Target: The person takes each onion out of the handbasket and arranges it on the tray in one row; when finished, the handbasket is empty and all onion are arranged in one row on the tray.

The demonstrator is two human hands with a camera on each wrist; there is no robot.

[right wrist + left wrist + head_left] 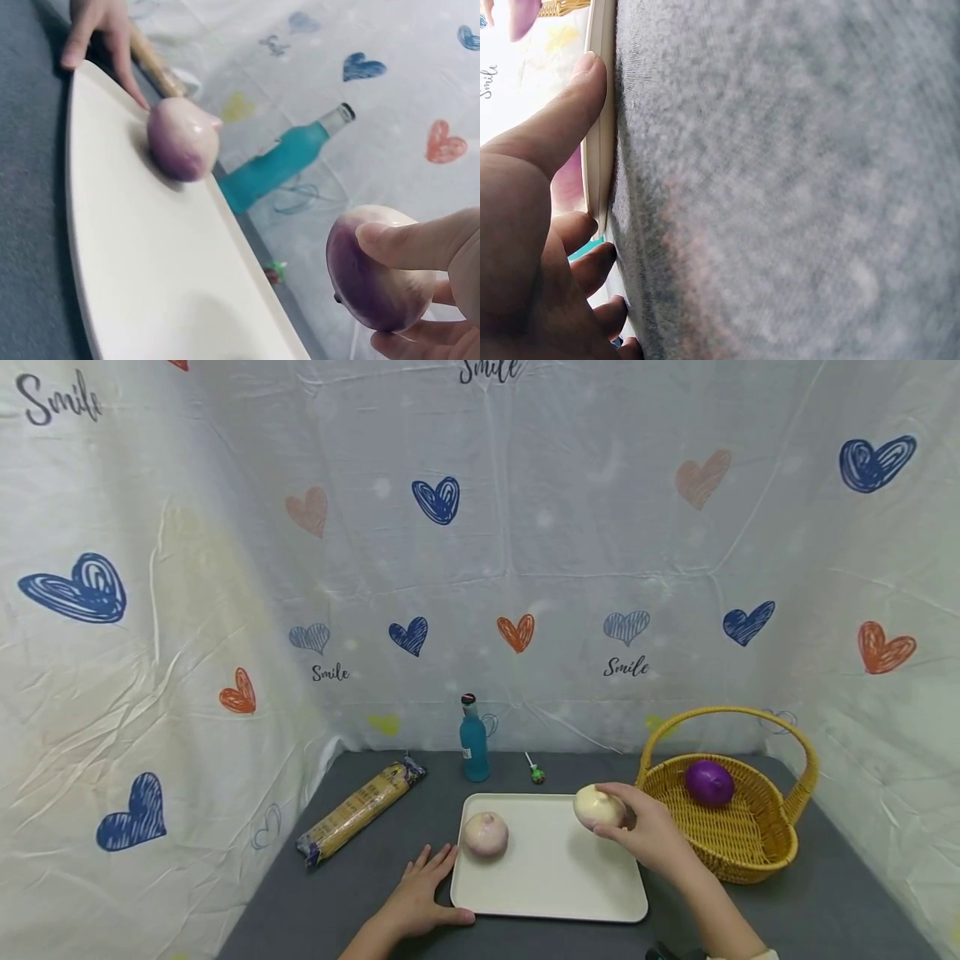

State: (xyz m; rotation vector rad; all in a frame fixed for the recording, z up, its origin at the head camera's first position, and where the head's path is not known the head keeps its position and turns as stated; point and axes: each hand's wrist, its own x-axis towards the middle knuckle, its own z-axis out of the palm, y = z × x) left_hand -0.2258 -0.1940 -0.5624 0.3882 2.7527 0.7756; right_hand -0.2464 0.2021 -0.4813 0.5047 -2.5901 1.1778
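Note:
Held between the thumb and fingers of my right hand (645, 827) is a glossy purple-and-white onion (379, 274), raised over the right part of a cream tray (551, 877). A similar onion (486, 834) rests on the tray's left side. My left hand (420, 893) lies at the tray's left edge, fingers spread. In the left wrist view its thumb (581, 101) presses against the tray's rim (600, 150). The palm side of the right hand is hidden in the head view.
Right of the tray, a yellow wicker basket (761, 856) with a tall handle holds a round purple item (709, 783). Behind stand a blue bottle (474, 747) and a lollipop (536, 772). A long yellow packet (360, 810) lies to the left. A patterned curtain (510, 568) borders the table.

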